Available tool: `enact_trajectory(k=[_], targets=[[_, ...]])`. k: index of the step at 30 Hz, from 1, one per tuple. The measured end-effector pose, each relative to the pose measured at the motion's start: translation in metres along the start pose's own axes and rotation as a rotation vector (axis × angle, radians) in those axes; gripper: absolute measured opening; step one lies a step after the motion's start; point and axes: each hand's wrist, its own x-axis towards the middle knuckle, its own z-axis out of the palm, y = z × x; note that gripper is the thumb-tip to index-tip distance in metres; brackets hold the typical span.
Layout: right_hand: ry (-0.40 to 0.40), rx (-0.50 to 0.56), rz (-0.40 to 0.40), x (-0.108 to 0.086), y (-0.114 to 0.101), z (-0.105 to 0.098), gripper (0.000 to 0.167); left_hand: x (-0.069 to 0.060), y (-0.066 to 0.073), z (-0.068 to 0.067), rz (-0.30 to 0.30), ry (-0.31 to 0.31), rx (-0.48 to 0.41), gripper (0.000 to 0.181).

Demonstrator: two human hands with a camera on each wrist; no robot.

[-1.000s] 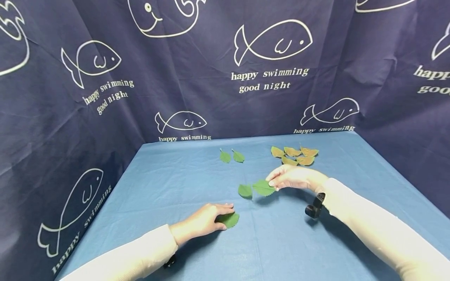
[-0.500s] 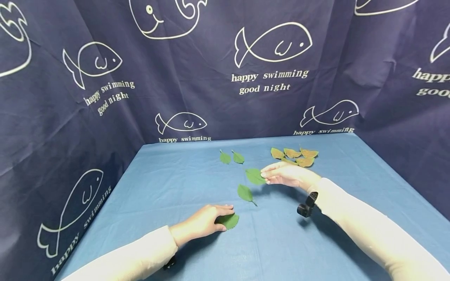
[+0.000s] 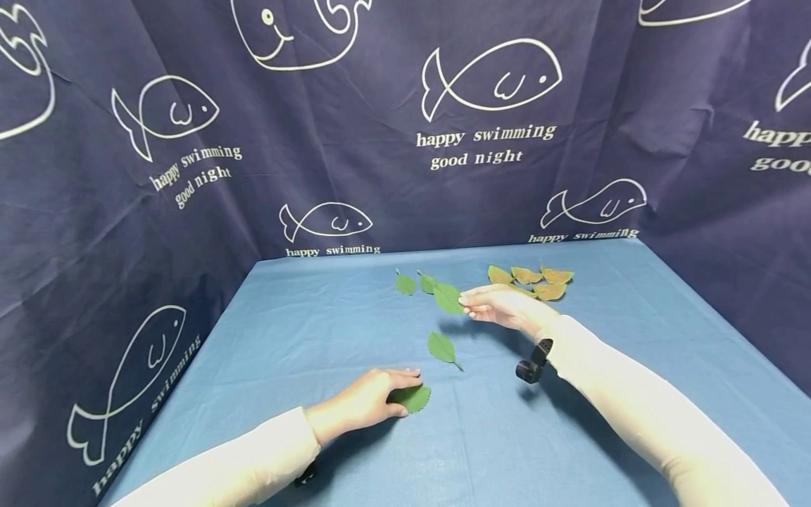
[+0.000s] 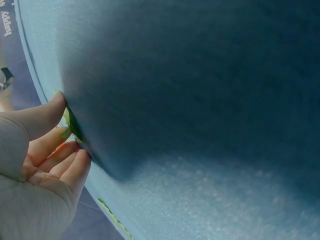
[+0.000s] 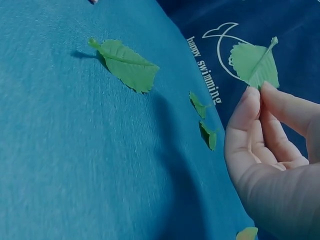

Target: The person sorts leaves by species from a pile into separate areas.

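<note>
My right hand pinches a green leaf between thumb and fingertips, raised above the blue table. In the right wrist view that leaf points upward, its stem end away from the fingers. Near the table's middle, my left hand rests over another green leaf, partly covering it. The left wrist view shows thumb and fingers spread apart on the cloth, with a leaf between them. A single green leaf with its stem lies between the two hands.
Two small green leaves, one at left and one at right, lie toward the back; the held leaf overlaps the right one in view. Several yellow-brown leaves are grouped behind the right hand. A dark fish-print curtain encloses the blue table.
My right hand has carried its leaf back and to the left, away from the leaf lying mid-table and toward the small green ones. The left hand has stayed in place.
</note>
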Motion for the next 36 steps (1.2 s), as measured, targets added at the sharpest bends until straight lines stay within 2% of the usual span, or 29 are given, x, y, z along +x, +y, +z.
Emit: enact_trajectory(k=[4, 9, 13, 19, 25, 30, 36], targets=[[0.06, 0.007, 0.005, 0.009, 0.001, 0.005, 0.011, 0.001, -0.001, 0.001, -0.001, 0.014, -0.016, 0.05], [0.137, 0.033, 0.031, 0.019, 0.002, 0.009, 0.033, 0.001, -0.001, 0.002, -0.01, 0.051, -0.044, 0.047], [0.162, 0.035, 0.034, 0.025, 0.004, 0.011, 0.045, 0.001, 0.0, 0.002, -0.007, 0.068, -0.031, 0.046], [0.172, 0.009, 0.037, 0.032, 0.008, 0.017, 0.045, 0.002, 0.0, 0.002, 0.005, 0.077, 0.001, 0.046], [0.207, 0.035, 0.047, 0.038, 0.01, 0.025, 0.046, 0.003, -0.003, 0.004, 0.012, 0.073, 0.016, 0.049], [0.26, 0.057, 0.061, 0.042, 0.01, 0.03, 0.046, 0.003, -0.004, 0.004, 0.013, 0.058, 0.018, 0.048], [0.341, 0.037, 0.082, 0.049, 0.011, 0.036, 0.044, 0.002, 0.0, 0.002, -0.005, 0.027, -0.014, 0.048]])
